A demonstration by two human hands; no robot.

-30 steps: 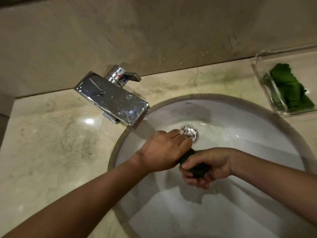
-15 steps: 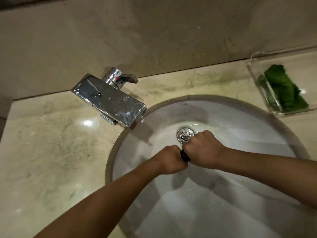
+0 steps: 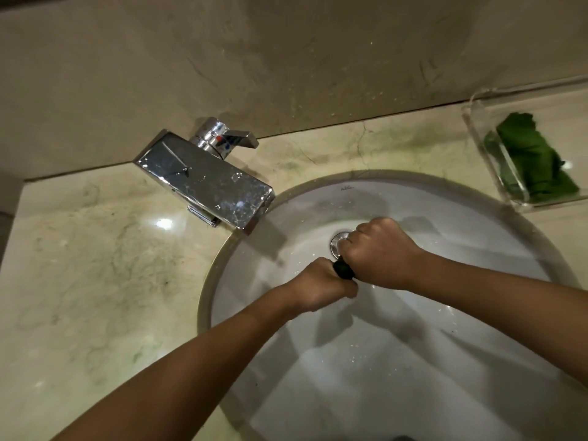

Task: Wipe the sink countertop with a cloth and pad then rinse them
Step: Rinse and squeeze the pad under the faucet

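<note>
Over the white sink basin (image 3: 413, 361), both my fists grip a dark, rolled-up cloth (image 3: 343, 270); only a short dark piece shows between them. My left hand (image 3: 321, 286) holds its near end and my right hand (image 3: 380, 253) holds the far end, right above the metal drain (image 3: 336, 243). A green pad (image 3: 531, 160) lies in a clear tray (image 3: 483, 144) on the countertop (image 3: 95, 281) at the far right. Water drops dot the basin.
A chrome square tap (image 3: 206, 183) with a lever handle (image 3: 232, 136) stands at the back left of the basin, with no water running from it. The marble wall (image 3: 286, 58) rises right behind the countertop.
Both hands have turned from a loose hold into tight fists on the cloth and drawn close together above the drain; much less of the cloth shows now.
</note>
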